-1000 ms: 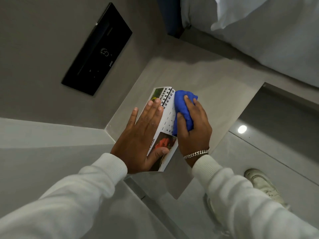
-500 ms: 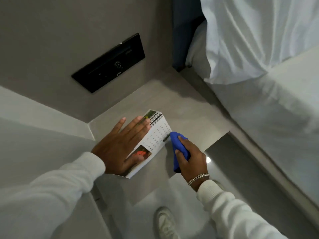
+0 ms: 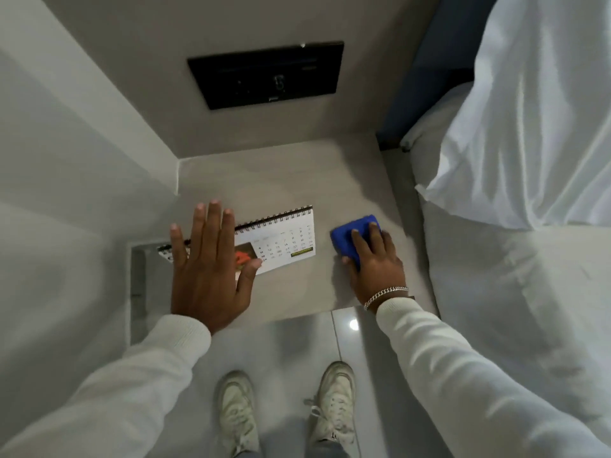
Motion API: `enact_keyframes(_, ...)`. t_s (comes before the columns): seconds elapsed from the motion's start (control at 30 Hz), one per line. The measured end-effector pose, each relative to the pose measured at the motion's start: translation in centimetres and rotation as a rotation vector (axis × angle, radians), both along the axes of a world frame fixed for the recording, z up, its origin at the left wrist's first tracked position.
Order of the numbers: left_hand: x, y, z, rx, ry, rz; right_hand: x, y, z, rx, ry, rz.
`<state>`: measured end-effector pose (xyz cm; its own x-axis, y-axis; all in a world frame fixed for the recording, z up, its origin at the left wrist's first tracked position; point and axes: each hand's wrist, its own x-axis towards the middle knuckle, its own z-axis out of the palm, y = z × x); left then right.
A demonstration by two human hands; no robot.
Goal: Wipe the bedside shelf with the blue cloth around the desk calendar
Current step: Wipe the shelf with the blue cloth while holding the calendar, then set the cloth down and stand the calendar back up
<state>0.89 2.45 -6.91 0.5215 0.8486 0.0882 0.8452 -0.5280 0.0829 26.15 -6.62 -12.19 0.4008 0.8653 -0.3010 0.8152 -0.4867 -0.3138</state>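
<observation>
The grey bedside shelf fills the middle of the head view. A white spiral-bound desk calendar stands on it towards the front left. My left hand covers the calendar's left part, fingers stretched flat over the spiral edge and thumb pressed on its front face. To the right of the calendar and apart from it, my right hand presses a bunched blue cloth onto the shelf near its right side.
A black switch panel is set in the wall behind the shelf. The bed with a white pillow borders the shelf's right edge. A grey wall closes the left side. My shoes stand on the glossy floor below.
My right hand has slid the blue cloth away from the calendar towards the shelf's right side. The view has swung square to the wall. My left hand stays on the calendar.
</observation>
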Motion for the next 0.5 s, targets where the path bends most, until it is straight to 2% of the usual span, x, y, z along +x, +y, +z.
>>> enact_keyframes(0.33,0.2,-0.5,-1.1,0.012,0.043,0.064,-0.8,-1.2,-3.4,-0.177,-0.079,0.110)
enact_keyframes(0.43,-0.3,-1.0,-0.1,-0.042,-0.050,0.081,-0.3,-0.2,-2.0,-0.290,-0.031,0.118)
enact_keyframes(0.5,-0.8,-1.7,0.9,-0.073,-0.183,0.179,-0.4,1.0,0.0,-0.337,0.020,0.078)
